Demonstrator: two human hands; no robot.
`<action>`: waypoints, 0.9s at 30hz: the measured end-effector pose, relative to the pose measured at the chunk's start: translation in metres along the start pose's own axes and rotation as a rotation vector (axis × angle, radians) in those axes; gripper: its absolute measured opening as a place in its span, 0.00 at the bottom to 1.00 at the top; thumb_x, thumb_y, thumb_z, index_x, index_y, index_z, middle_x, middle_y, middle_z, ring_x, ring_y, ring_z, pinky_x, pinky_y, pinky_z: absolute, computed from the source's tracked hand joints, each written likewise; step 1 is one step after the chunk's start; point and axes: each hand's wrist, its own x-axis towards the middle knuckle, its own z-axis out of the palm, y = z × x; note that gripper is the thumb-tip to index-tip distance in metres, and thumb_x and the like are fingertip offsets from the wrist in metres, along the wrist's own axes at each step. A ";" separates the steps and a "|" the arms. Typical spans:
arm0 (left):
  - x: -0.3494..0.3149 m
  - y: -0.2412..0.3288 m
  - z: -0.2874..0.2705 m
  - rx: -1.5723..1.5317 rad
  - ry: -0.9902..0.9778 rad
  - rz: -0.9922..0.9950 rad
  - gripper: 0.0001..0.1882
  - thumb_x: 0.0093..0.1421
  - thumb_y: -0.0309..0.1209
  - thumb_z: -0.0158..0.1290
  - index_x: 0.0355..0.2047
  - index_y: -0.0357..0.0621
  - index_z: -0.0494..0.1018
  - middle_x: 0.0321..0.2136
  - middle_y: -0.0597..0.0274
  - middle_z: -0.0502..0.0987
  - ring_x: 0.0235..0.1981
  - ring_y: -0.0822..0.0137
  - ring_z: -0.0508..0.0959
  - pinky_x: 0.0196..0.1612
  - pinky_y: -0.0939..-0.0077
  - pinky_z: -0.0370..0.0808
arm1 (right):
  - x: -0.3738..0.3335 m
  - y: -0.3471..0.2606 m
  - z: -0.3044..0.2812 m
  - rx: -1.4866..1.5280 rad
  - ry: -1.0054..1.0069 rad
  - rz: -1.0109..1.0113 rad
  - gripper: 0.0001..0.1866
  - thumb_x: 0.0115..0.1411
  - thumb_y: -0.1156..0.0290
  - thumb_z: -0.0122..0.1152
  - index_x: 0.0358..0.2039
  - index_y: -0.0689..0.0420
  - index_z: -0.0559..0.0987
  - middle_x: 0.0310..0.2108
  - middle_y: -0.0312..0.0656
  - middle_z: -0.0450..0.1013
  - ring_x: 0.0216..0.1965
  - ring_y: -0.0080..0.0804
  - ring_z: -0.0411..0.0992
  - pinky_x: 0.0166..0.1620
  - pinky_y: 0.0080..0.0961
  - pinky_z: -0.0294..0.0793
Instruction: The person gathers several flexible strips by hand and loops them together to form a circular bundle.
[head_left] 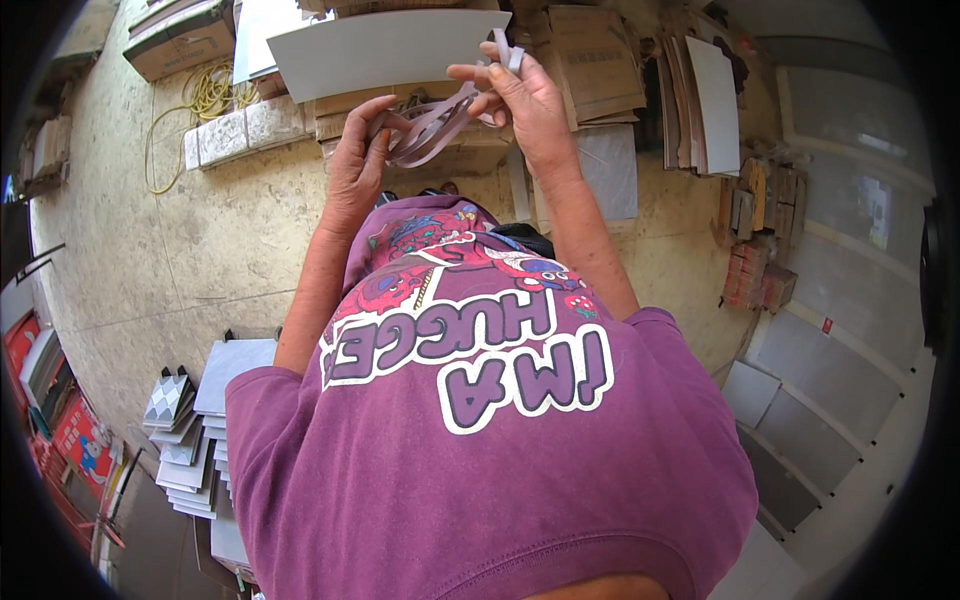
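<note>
A loosely coiled flat strap [437, 133], pale pinkish-grey, hangs between my two hands in front of my purple shirt. My left hand [355, 155] closes on the left side of the loops, thumb against the fingers. Higher up and to the right, my right hand [532, 108] pinches the strap, with a short folded end standing up between its fingers. The index finger of that hand stretches toward the left. Beyond the hands lies a long white panel [385, 55] on top of cardboard.
Stacked flat cardboard [595, 62] and leaning sheets [712, 105] stand at the far right. A yellow cord [205, 95] lies coiled by whitish blocks [245, 135] at the far left. Stacked tile samples [182, 440] sit at the near left. Bundled reddish blocks [748, 275] rest on the right.
</note>
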 end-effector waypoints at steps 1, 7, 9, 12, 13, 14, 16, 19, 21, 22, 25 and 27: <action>0.000 0.000 0.000 0.033 -0.018 0.000 0.18 0.62 0.19 0.39 0.53 0.45 0.60 0.33 0.66 0.73 0.36 0.77 0.69 0.42 0.85 0.66 | -0.002 -0.001 0.005 -0.013 0.008 0.016 0.16 0.65 0.67 0.44 0.49 0.61 0.64 0.39 0.44 0.75 0.23 0.14 0.68 0.26 0.11 0.65; 0.000 0.012 0.011 0.129 -0.096 0.084 0.20 0.61 0.18 0.40 0.53 0.46 0.60 0.29 0.66 0.72 0.34 0.75 0.70 0.41 0.84 0.67 | -0.009 0.011 0.020 -0.287 -0.019 -0.054 0.18 0.62 0.62 0.44 0.48 0.61 0.68 0.34 0.37 0.76 0.22 0.17 0.65 0.30 0.15 0.69; 0.000 0.011 0.012 0.140 -0.126 0.094 0.22 0.60 0.18 0.42 0.54 0.46 0.58 0.27 0.64 0.71 0.32 0.74 0.71 0.40 0.83 0.67 | -0.017 -0.001 0.027 -0.404 -0.037 0.018 0.21 0.60 0.60 0.42 0.49 0.60 0.69 0.36 0.38 0.75 0.27 0.23 0.69 0.36 0.21 0.70; -0.001 0.006 0.012 0.128 -0.121 0.075 0.23 0.59 0.18 0.43 0.55 0.46 0.57 0.29 0.63 0.73 0.33 0.73 0.72 0.41 0.81 0.68 | -0.018 0.013 0.025 -0.398 -0.093 -0.075 0.22 0.57 0.66 0.41 0.51 0.61 0.68 0.39 0.41 0.73 0.35 0.32 0.71 0.43 0.27 0.70; -0.002 0.008 0.013 0.125 -0.106 0.057 0.24 0.60 0.18 0.42 0.56 0.45 0.56 0.29 0.63 0.72 0.33 0.74 0.71 0.42 0.82 0.67 | -0.018 0.018 0.025 -0.436 -0.100 -0.115 0.23 0.56 0.67 0.41 0.51 0.61 0.67 0.39 0.43 0.73 0.37 0.35 0.71 0.45 0.29 0.69; -0.003 0.014 0.016 0.122 -0.091 0.039 0.24 0.60 0.18 0.42 0.57 0.44 0.55 0.30 0.64 0.71 0.33 0.75 0.70 0.43 0.83 0.66 | -0.018 0.022 0.024 -0.473 -0.106 -0.154 0.23 0.54 0.68 0.41 0.51 0.61 0.67 0.40 0.44 0.72 0.39 0.39 0.70 0.47 0.31 0.68; -0.004 0.016 0.017 0.108 -0.090 -0.002 0.25 0.60 0.18 0.41 0.58 0.44 0.53 0.32 0.65 0.70 0.34 0.76 0.68 0.43 0.84 0.65 | -0.019 0.022 0.025 -0.563 -0.112 -0.193 0.24 0.52 0.70 0.41 0.51 0.61 0.67 0.39 0.47 0.71 0.42 0.43 0.70 0.49 0.34 0.67; -0.006 0.010 0.014 0.105 -0.119 -0.028 0.27 0.60 0.17 0.41 0.59 0.45 0.52 0.33 0.64 0.70 0.34 0.76 0.69 0.41 0.84 0.66 | -0.023 0.011 0.028 -0.696 -0.133 -0.145 0.21 0.50 0.71 0.43 0.46 0.62 0.69 0.36 0.49 0.71 0.41 0.47 0.69 0.48 0.37 0.67; -0.006 0.006 0.013 0.143 -0.124 0.008 0.28 0.59 0.17 0.42 0.60 0.46 0.51 0.32 0.64 0.71 0.33 0.75 0.69 0.40 0.85 0.67 | -0.024 0.004 0.026 -0.747 -0.179 -0.048 0.18 0.49 0.71 0.44 0.41 0.64 0.71 0.34 0.51 0.71 0.41 0.48 0.69 0.47 0.39 0.67; -0.007 0.007 0.013 0.187 -0.123 0.025 0.29 0.59 0.16 0.42 0.60 0.46 0.51 0.31 0.63 0.71 0.32 0.75 0.69 0.40 0.84 0.67 | -0.024 0.004 0.024 -0.854 -0.205 -0.056 0.19 0.50 0.71 0.44 0.43 0.63 0.71 0.34 0.50 0.71 0.41 0.47 0.69 0.47 0.38 0.67; -0.008 0.008 0.011 0.299 -0.123 0.058 0.30 0.57 0.17 0.44 0.59 0.47 0.52 0.29 0.59 0.72 0.30 0.67 0.72 0.38 0.77 0.69 | -0.024 0.004 0.018 -1.140 -0.263 -0.072 0.19 0.51 0.70 0.45 0.44 0.61 0.71 0.34 0.51 0.71 0.40 0.47 0.68 0.46 0.38 0.66; -0.009 0.006 0.009 0.344 -0.130 0.056 0.31 0.54 0.19 0.47 0.58 0.49 0.54 0.28 0.53 0.75 0.30 0.53 0.76 0.36 0.66 0.71 | -0.027 -0.003 0.020 -1.287 -0.274 -0.071 0.16 0.51 0.69 0.47 0.40 0.61 0.71 0.34 0.52 0.71 0.40 0.49 0.68 0.45 0.41 0.66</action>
